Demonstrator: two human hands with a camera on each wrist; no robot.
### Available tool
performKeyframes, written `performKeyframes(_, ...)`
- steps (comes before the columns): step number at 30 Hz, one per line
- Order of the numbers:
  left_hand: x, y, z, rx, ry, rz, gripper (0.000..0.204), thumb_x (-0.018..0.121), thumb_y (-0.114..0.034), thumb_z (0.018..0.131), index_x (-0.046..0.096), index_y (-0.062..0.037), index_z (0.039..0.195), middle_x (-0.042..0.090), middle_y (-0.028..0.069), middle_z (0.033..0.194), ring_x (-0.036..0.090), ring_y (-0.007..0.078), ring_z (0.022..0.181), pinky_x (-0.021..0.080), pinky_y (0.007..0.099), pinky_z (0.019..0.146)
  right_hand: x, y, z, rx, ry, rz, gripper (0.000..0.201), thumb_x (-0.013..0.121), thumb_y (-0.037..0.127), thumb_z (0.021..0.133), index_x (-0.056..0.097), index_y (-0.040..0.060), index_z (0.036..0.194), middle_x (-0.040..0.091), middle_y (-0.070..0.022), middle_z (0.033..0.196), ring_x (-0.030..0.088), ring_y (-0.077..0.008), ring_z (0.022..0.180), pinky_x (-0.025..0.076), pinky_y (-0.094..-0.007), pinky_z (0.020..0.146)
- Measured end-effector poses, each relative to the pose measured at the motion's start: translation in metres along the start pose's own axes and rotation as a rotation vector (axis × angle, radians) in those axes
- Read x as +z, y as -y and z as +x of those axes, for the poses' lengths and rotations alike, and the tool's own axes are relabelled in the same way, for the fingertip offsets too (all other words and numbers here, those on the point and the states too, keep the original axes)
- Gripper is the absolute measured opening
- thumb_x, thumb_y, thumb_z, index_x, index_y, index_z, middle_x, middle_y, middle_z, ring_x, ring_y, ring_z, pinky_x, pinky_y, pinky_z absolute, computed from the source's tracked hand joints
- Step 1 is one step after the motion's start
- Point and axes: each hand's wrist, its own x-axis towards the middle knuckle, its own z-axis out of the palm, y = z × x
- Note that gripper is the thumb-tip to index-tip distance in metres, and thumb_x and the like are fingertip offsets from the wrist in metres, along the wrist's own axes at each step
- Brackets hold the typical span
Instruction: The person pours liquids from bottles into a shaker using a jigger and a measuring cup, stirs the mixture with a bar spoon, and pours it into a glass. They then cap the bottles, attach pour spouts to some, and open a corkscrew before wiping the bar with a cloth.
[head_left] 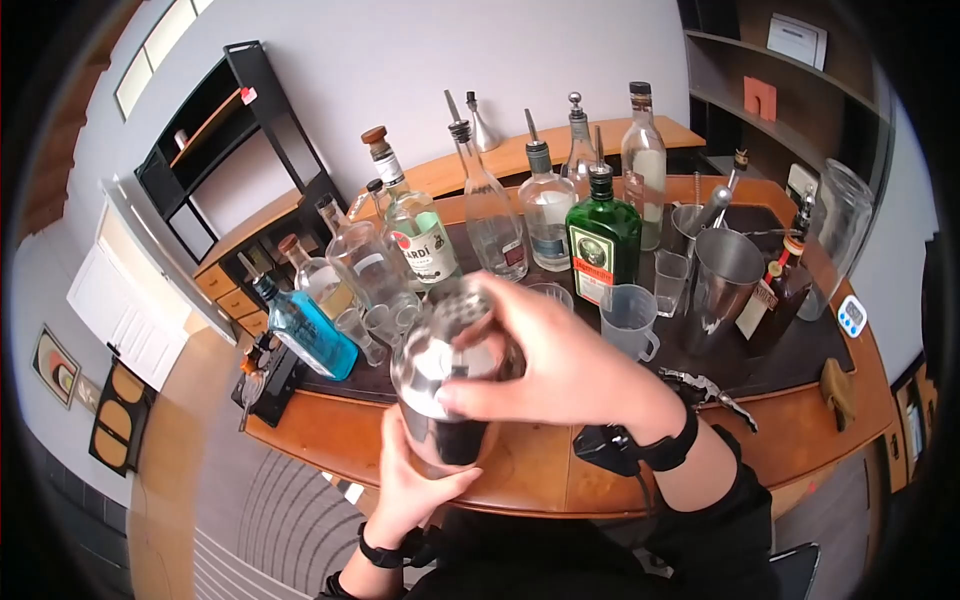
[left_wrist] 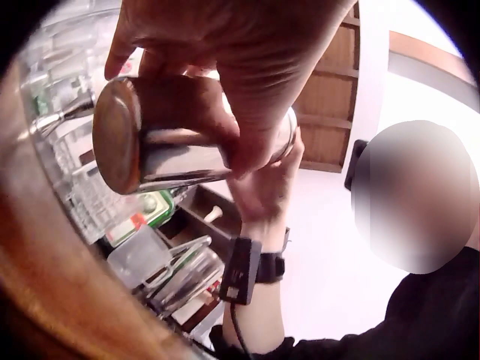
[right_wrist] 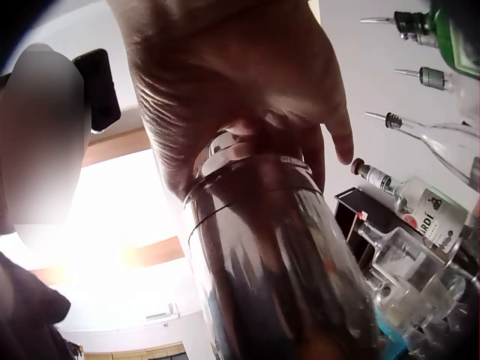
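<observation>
A shiny metal cocktail shaker (head_left: 425,375) is held over the front edge of the table, tilted slightly. My left hand (head_left: 410,485) grips its lower body from below, fingers behind and thumb across the front. From above, my right hand (head_left: 560,365) holds the shaker's domed top, thumb on the near side and fingers over the far side. A perforated strainer part (head_left: 452,302) shows at the very top beside the right fingers. The left wrist view shows the shaker's round base (left_wrist: 114,135) and the body wrapped by the left hand. In the right wrist view the palm covers most of the top.
Behind the shaker stand a green bottle (head_left: 612,225), a rum bottle (head_left: 425,235) and several clear bottles. A blue bottle (head_left: 315,335) is at left. To the right are a plastic measuring cup (head_left: 627,320), a metal tin (head_left: 722,280) and a hand juicer (head_left: 715,395).
</observation>
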Motion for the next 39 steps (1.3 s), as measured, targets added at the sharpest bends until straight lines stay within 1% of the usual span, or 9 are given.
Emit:
performKeyframes(4,-0.019,-0.008,0.006,-0.038,-0.011,-0.052,0.082,0.085,-0.01,0.063,0.037,-0.0014,0.128,0.052,0.012,0.12,0.057,0.0191,0.107,0.045,0.0366,0.097,0.025,-0.033,0.004,-0.009,-0.226,0.281,0.05,0.077,0.035,0.082,0.052,0.0025,0.111,0.061,-0.0077,0.102,0.057,-0.0115,0.09,0.048,-0.0273,0.078)
performKeyframes(8,0.015,0.003,-0.011,-0.08,-0.069,-0.094,0.084,0.087,-0.01,0.061,0.036,-0.0035,0.128,0.049,0.0098,0.121,0.049,0.0195,0.115,0.039,0.0354,0.101,0.024,-0.033,0.007,0.024,-0.125,0.25,0.044,0.078,0.036,0.08,0.056,0.0033,0.099,0.058,-0.0027,0.083,0.052,-0.0078,0.074,0.046,-0.0265,0.068)
performKeyframes(16,0.007,0.003,-0.003,-0.025,-0.046,-0.077,0.088,0.088,-0.011,0.061,0.035,-0.0028,0.131,0.049,0.0092,0.123,0.05,0.0187,0.116,0.04,0.035,0.101,0.02,-0.023,0.004,-0.176,-0.142,0.092,0.055,0.077,0.034,0.081,0.052,0.0017,0.118,0.058,-0.0057,0.094,0.048,-0.0091,0.072,0.044,-0.0247,0.064)
performKeyframes(21,0.002,0.008,-0.011,-0.33,0.01,-0.384,0.086,0.08,-0.005,0.066,0.034,-0.0041,0.138,0.05,0.0068,0.126,0.051,0.0174,0.116,0.042,0.0356,0.101,0.015,-0.023,0.004,0.14,-0.032,-0.018,0.077,0.079,0.037,0.079,0.039,-0.0016,0.132,0.045,-0.0028,0.084,0.048,-0.0113,0.073,0.045,-0.0262,0.064)
performKeyframes(24,0.005,-0.002,-0.005,-0.275,0.007,-0.379,0.086,0.081,-0.007,0.067,0.034,-0.0034,0.138,0.051,0.0069,0.126,0.051,0.0174,0.116,0.042,0.0352,0.101,0.006,-0.01,0.003,0.205,-0.014,0.058,0.08,0.082,0.03,0.077,0.038,0.0007,0.136,0.04,0.0002,0.089,0.039,-0.0101,0.081,0.038,-0.0244,0.072)
performKeyframes(28,0.002,0.012,-0.002,-0.124,0.046,-0.186,0.091,0.083,-0.009,0.066,0.031,-0.003,0.14,0.049,0.0092,0.13,0.05,0.019,0.119,0.041,0.0362,0.103,0.01,-0.001,-0.001,0.226,-0.048,-0.042,0.094,0.086,0.029,0.069,0.03,0.0033,0.141,0.044,-0.0011,0.093,0.042,-0.0103,0.081,0.04,-0.0252,0.071)
performKeyframes(29,0.007,0.014,-0.006,-0.109,0.004,-0.195,0.094,0.084,-0.01,0.066,0.028,-0.0029,0.141,0.048,0.0107,0.132,0.049,0.02,0.122,0.04,0.0369,0.104,0.02,-0.009,0.001,0.045,-0.074,-0.077,0.097,0.086,0.028,0.068,0.027,0.0023,0.141,0.049,-0.0026,0.099,0.044,-0.0102,0.079,0.041,-0.0254,0.069)
performKeyframes(34,0.017,0.026,-0.023,-0.069,-0.01,-0.231,0.109,0.089,-0.011,0.062,0.019,-0.0023,0.144,0.043,0.0147,0.137,0.048,0.0238,0.126,0.038,0.0401,0.108,0.024,0.003,-0.004,0.056,0.059,-0.108,0.088,0.085,0.026,0.065,0.036,0.0023,0.134,0.052,-0.0056,0.102,0.051,-0.0134,0.078,0.045,-0.0276,0.068)
performKeyframes(39,0.017,0.004,-0.006,-0.078,0.072,-0.309,0.109,0.088,-0.009,0.063,0.018,-0.0019,0.146,0.046,0.0151,0.134,0.05,0.0237,0.123,0.042,0.0403,0.104,0.012,0.011,-0.008,-0.035,-0.096,-0.102,0.084,0.086,0.022,0.065,0.037,0.002,0.131,0.057,-0.0114,0.11,0.06,-0.0193,0.093,0.05,-0.0331,0.079)
